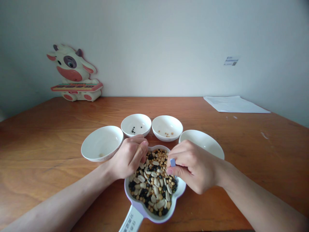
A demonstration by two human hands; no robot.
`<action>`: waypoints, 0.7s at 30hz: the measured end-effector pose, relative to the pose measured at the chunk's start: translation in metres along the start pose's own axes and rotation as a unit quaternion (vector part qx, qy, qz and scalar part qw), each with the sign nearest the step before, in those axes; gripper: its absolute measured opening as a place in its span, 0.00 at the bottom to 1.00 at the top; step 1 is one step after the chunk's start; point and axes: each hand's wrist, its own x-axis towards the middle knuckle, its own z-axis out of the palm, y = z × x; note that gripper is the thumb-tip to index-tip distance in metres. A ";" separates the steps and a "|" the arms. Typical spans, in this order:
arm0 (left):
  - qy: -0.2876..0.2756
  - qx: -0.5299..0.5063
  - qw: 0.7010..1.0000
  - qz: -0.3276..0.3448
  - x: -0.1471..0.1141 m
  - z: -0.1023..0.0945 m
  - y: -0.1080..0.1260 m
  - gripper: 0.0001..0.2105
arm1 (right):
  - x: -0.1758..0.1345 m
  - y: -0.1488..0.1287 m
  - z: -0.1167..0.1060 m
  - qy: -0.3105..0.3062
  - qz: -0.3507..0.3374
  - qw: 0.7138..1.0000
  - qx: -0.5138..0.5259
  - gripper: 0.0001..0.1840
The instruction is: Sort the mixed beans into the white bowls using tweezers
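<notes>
Pan, head view: The clover-shaped pan (181,190) is sitting front and centre on the table (253,154), its handle (131,219) pointing to seven o'clock; peanuts (156,190), black beans (144,192) and yellow beans (162,157) are lying mixed inside.
Left hand: The left hand (131,158) is reaching over the pan's rim at ten o'clock, fingers curling inwards, thumb lying along the forefinger; I cannot tell whether they are pinching anything.
Right hand: The right hand (193,167) is hovering at two o'clock, thumb and forefinger pinching a lilac stick (173,162); its far end is hiding.
Bowls: From the pan, white bowls are standing at ten (102,141), eleven (136,122), just past twelve (167,125) and two o'clock (204,141); the eleven one is holding a few black beans, its right neighbour yellow ones.
Spill risk: A wrist bumping the rim or handle could be tipping beans out.
Slip risk: A loosening pinch could be dropping the stick; smooth beans could be rolling away.
</notes>
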 end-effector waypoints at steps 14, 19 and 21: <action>0.007 0.004 1.000 0.007 0.000 0.001 0.000 0.27 | 0.001 -0.002 -0.003 0.040 -0.020 0.999 0.022 0.17; 0.008 0.007 1.000 0.006 -0.001 0.000 0.001 0.27 | 0.002 -0.007 -0.012 0.123 -0.021 0.992 0.026 0.17; 0.008 0.006 1.000 0.007 0.000 0.000 0.001 0.27 | 0.001 -0.008 -0.016 0.169 -0.005 0.985 0.035 0.17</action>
